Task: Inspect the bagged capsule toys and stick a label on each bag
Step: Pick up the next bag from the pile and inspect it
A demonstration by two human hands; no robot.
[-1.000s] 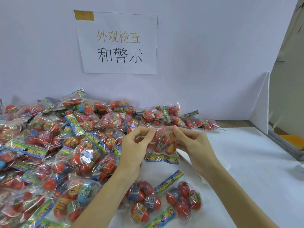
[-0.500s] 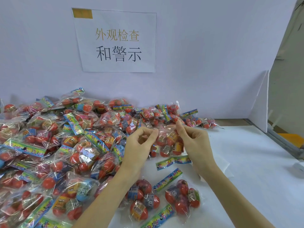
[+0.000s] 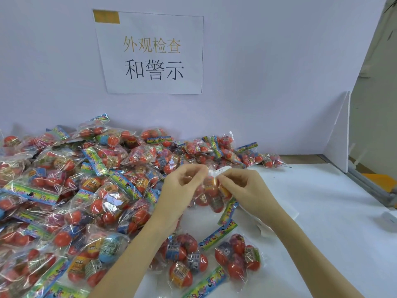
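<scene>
left hand and right hand pinch top edge of held bag, frame centre, hanging header down. small white label seems at right fingertips. advice: keep film taut, press label flat. heap of bags crowds left; two bags lie lower centre; sign upper centre.

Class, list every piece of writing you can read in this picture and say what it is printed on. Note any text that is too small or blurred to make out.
"外观检查": gold characters, upper line of the paper sign on the wall.
"和警示": black characters, lower line of the same sign.
"6+": age marks on capsule toys in the near bags.
Colourful header strips: print too blurred to read.
Barcode labels on the capsules: too small to read.
</scene>
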